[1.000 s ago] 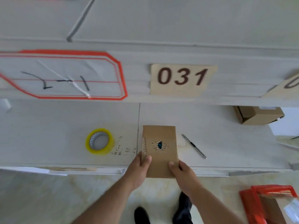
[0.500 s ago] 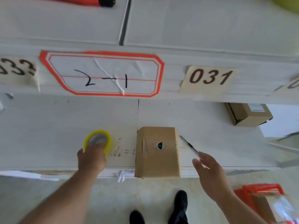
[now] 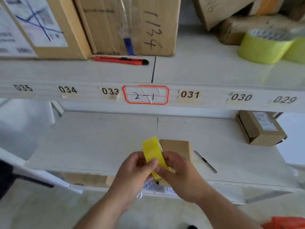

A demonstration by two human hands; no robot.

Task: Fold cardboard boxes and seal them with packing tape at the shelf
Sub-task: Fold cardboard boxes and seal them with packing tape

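One small brown cardboard box (image 3: 177, 148) stands folded on the white shelf (image 3: 99, 142), untaped. Both hands, left hand (image 3: 138, 169) and right hand (image 3: 177, 171), grip the yellow roll of packing tape (image 3: 152, 152) with curled fingers; sealing remains

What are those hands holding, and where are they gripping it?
Both hands hold the yellow tape roll: the left hand and right hand pinch its lower rim from either side.

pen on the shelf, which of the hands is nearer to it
Right. The right hand is just left of the pen; the left hand is farther left, beyond the tape roll.
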